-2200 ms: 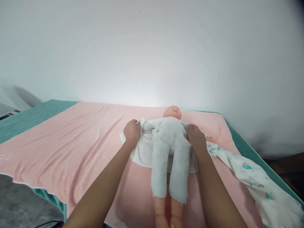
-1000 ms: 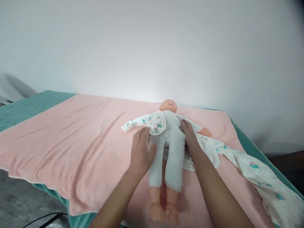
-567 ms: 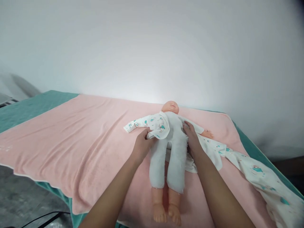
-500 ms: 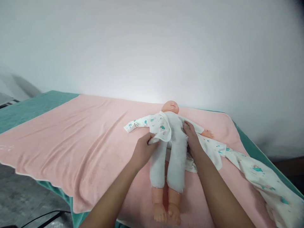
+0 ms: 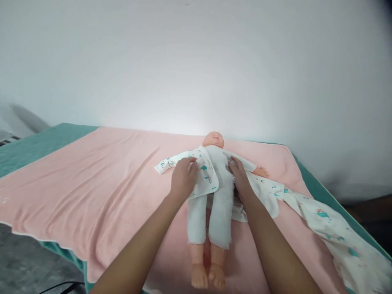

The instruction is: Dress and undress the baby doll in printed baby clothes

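A baby doll (image 5: 225, 183) with a white cloth body lies on its back, head away from me, bare feet towards me. A white baby shirt (image 5: 208, 177) with teal prints covers its left-hand side as I see it, front panel spread over part of the torso and that sleeve on the arm. My left hand (image 5: 184, 176) rests on the shirt at the doll's side, fingers extended and holding nothing. Against the torso's other side lies my right hand (image 5: 241, 178), fingers extended; its underside is hidden. The shirt's other half (image 5: 269, 198) is spread beside the doll.
A pink blanket (image 5: 122, 171) lies under the doll, over a teal cover (image 5: 45, 141). At the right, a printed white garment (image 5: 346, 237) stretches to the near edge. A pale wall (image 5: 196, 69) stands behind. Grey floor (image 5: 33, 265) shows at lower left.
My left hand has let go of the shirt's lower hem and moved up to the shirt's side. The front panel now lies flatter and lower over the torso. My right hand stays at the doll's side.
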`<state>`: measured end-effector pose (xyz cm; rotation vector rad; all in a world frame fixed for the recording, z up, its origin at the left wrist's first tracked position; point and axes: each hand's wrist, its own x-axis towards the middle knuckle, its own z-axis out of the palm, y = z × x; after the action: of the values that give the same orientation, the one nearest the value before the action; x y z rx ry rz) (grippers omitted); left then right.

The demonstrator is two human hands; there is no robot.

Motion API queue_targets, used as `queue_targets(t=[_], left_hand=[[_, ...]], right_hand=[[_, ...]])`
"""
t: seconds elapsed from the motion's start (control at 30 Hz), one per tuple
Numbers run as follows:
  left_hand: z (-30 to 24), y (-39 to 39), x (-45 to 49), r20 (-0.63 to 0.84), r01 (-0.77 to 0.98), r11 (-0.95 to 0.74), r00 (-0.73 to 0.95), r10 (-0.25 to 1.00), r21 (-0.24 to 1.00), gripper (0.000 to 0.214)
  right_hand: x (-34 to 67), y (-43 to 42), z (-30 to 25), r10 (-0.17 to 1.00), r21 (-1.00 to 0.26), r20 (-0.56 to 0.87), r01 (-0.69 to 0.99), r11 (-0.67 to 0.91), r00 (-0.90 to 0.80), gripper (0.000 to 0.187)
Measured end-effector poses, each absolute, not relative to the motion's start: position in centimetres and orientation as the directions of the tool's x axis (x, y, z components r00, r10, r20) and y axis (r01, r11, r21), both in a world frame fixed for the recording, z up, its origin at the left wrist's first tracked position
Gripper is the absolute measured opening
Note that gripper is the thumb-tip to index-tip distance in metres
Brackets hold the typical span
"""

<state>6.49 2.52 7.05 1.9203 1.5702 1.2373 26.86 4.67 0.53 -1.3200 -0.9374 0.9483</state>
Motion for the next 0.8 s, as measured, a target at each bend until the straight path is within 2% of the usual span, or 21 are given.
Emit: queue_targets(t=[0.07, 0.2, 0.33, 0.4, 0.43, 0.5, 0.53, 0.6, 0.67, 0.73, 0.8], left_hand=[[7.5, 6.2, 8.3, 0.376, 0.637, -0.34, 0.084, 0.923, 0.692, 0.026], [8.8, 10.5, 11.5, 0.306, 0.596, -0.369, 0.208, 0.929, 0.713, 0.027], [9.5, 8.7, 12.0, 0.401, 0.456, -0.555, 0.395, 0.826, 0.695, 0.025], [8.7, 6.5, 10.6, 0.43, 0.387, -0.522, 0.301, 0.851, 0.76, 0.025], [8.0, 5.3, 9.5, 0.398, 0.344, -0.442, 0.193, 0.897, 0.829, 0.024], [6.3, 3.3, 7.0, 0.188, 0.161, -0.174, -0.077, 0.979, 0.972, 0.021], [5.3, 2.5, 5.8, 0.084, 0.011, -0.083, -0.156, 0.984, 0.996, 0.021], [3.6, 1.4, 3.6, -0.077, -0.308, 0.007, -0.215, 0.974, 0.951, 0.025], [2.5, 1.0, 2.3, -0.171, -0.537, 0.022, -0.228, 0.958, 0.844, 0.032], [2.1, 1.4, 1.8, -0.218, -0.644, -0.001, -0.26, 0.941, 0.765, 0.039], [2.1, 2.4, 1.9, -0.225, -0.668, -0.041, -0.307, 0.925, 0.743, 0.046]], right_hand=[[26.7, 4.5, 0.9, 0.937, -1.0, 0.003, -0.004, 0.005, 0.349, 0.061], [26.4, 4.3, 1.5, 0.938, -1.0, -0.009, 0.002, -0.011, 0.347, 0.06], [26.3, 4.1, 1.7, 0.943, -1.0, 0.004, -0.013, 0.009, 0.333, 0.057], [26.3, 4.1, 1.6, 0.941, -1.0, 0.004, -0.011, 0.009, 0.338, 0.056], [26.3, 4.1, 1.6, 0.94, -1.0, 0.0, -0.004, 0.002, 0.341, 0.056], [26.4, 4.1, 1.5, 0.937, -1.0, -0.019, 0.014, -0.026, 0.348, 0.057], [26.5, 4.1, 1.4, 0.936, -0.999, -0.026, 0.019, -0.035, 0.351, 0.057], [26.5, 4.2, 1.3, 0.933, -0.999, -0.024, 0.021, -0.034, 0.358, 0.058], [26.6, 4.4, 1.1, 0.931, -0.999, -0.041, -0.015, -0.038, 0.362, 0.058], [26.6, 4.4, 1.2, 0.932, -0.991, -0.111, -0.112, -0.077, 0.345, 0.06], [26.5, 4.4, 1.4, 0.93, -0.962, -0.198, -0.242, -0.125, 0.31, 0.061]])
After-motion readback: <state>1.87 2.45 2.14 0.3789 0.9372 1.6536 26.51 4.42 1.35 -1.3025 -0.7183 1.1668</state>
